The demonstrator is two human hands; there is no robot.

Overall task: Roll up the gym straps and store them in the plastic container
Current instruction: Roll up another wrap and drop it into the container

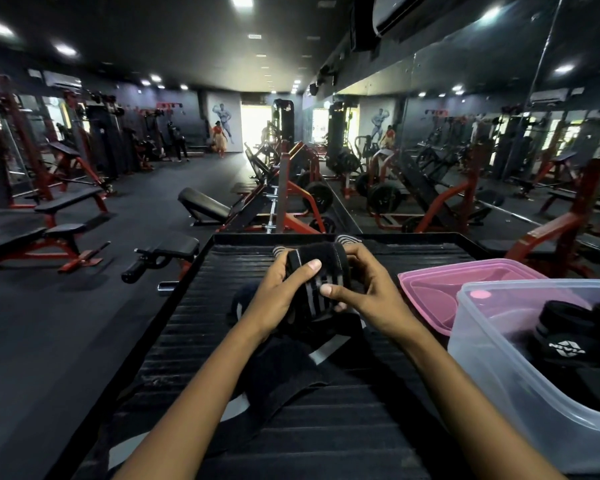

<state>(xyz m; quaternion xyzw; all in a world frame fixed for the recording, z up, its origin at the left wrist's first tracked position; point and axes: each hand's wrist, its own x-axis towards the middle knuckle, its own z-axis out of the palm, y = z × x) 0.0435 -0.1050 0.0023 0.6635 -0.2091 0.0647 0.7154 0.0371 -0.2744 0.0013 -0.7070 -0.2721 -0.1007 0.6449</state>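
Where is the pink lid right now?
In the head view the pink lid lies on the right of the black platform, just behind the clear plastic container, right of the right hand.

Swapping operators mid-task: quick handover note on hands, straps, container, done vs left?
Left hand: grips the strap roll, thumb across its front.
Right hand: holds the same roll from the other side, thumb pressed on its face.
The roll is raised above the ribbed black platform; its loose tail trails down towards the camera, so rolling is unfinished.
Clear plastic container sits on the right, open, with at least one rolled strap already inside. Pink lid lies behind it.
Left: finish this roll and put it in the container. Whether other straps are left, I cannot tell.
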